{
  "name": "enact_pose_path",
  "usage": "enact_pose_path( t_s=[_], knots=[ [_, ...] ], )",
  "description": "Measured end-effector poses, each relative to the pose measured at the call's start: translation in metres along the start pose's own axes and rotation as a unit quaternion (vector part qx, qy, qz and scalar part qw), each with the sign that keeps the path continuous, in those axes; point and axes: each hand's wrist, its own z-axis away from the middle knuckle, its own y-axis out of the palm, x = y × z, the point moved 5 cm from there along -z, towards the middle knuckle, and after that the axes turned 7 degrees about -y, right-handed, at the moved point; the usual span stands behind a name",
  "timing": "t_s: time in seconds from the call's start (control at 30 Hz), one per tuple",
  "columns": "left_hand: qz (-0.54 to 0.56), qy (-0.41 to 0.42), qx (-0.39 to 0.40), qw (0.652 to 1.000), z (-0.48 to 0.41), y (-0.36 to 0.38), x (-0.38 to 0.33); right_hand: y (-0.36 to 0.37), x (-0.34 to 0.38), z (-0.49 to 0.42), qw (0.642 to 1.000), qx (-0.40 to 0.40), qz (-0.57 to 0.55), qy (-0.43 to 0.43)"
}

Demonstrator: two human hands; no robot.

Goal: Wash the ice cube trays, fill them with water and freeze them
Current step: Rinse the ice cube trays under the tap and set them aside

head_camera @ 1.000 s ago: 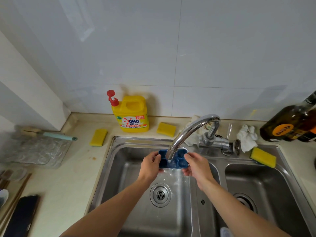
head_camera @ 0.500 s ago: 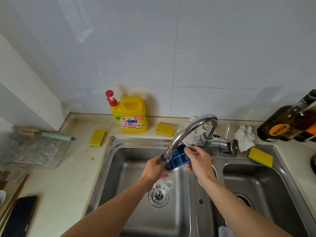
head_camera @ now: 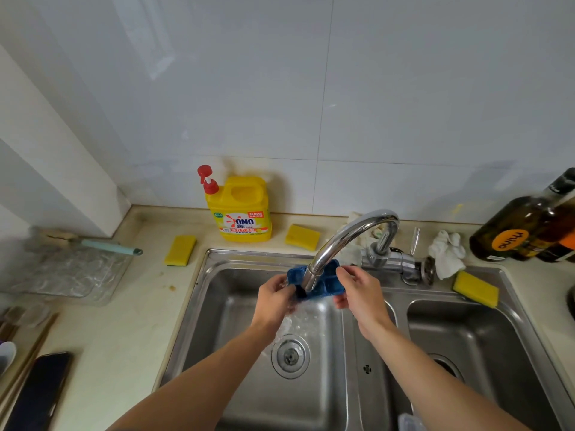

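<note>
The stainless double sink (head_camera: 217, 255) fills the near half of the view. Its chrome faucet (head_camera: 342, 237) arches from the far rim over the left bowl. Under the spout, both hands hold a blue ice cube tray (head_camera: 326, 281), tilted with its right end higher. The left hand (head_camera: 273, 300) curls its fingers round the tray's left end. The right hand (head_camera: 361, 293) pinches the right end between thumb and fingers. Water (head_camera: 295, 321) spills off the tray towards the drain.

By my judgement this is the washing or rinsing step. The tilted tray sheds water rather than keeping it, so filling and freezing are both left to do. No freezer is in view.

On the far counter, the yellow detergent jug (head_camera: 242, 209) reads "OMO". At far right, a dark bottle (head_camera: 522, 225) has an orange label that seems to read "hiino".
</note>
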Motion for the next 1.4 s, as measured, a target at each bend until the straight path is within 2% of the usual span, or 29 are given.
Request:
enact_pose_path(
  t_s=[0.3,0.5,0.73,0.9,1.07,1.23,1.4],
  knots=[
    [0.01,0.07,-0.111,0.991,0.001,-0.026,-0.013,0.027,-0.02,0.011,0.991,0.081,-0.008,0.104],
    [-0.009,0.117,-0.114,0.987,0.008,-0.025,-0.021,0.034,-0.021,0.014,0.99,0.083,-0.002,0.116],
    [-0.011,0.101,-0.097,0.99,0.006,-0.021,-0.015,0.029,-0.024,0.015,0.984,0.099,0.04,0.145],
    [-0.07,0.05,-0.062,0.994,0.0,-0.019,-0.002,0.022,-0.027,0.015,0.98,0.104,0.076,0.151],
    [-0.173,-0.055,0.001,0.983,-0.003,-0.018,0.022,0.012,-0.028,0.012,0.98,0.088,0.088,0.156],
    [-0.172,-0.126,0.059,0.975,-0.001,-0.006,0.036,0.002,-0.026,0.009,0.982,0.062,0.095,0.153],
    [-0.174,-0.142,0.082,0.971,-0.002,0.007,0.04,-0.004,-0.018,0.008,0.986,0.054,0.118,0.106]
  ],
)
